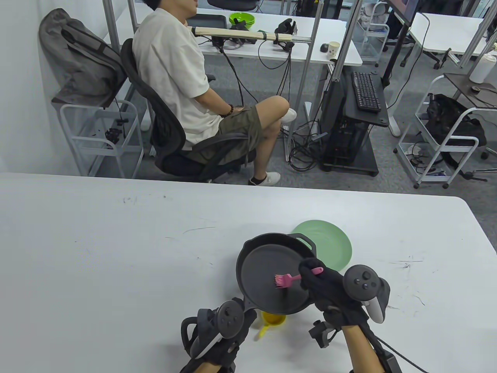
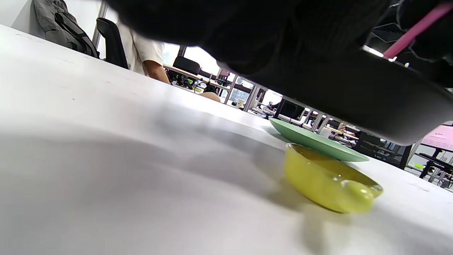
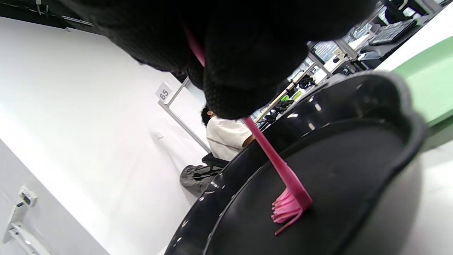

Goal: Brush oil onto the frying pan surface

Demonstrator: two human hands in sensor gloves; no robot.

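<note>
Table view shows the right hand (image 1: 324,285) gripping a pink silicone brush (image 1: 287,279), bristles on the black cast-iron frying pan (image 1: 268,272). Left hand (image 1: 221,330) seemingly holds the pan's handle; its grip is hidden, so I cannot tell.

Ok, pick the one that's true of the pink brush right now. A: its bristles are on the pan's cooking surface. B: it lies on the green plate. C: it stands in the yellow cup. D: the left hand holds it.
A: the right hand holds the pink brush, and its bristles press on the inside of the black frying pan.
</note>
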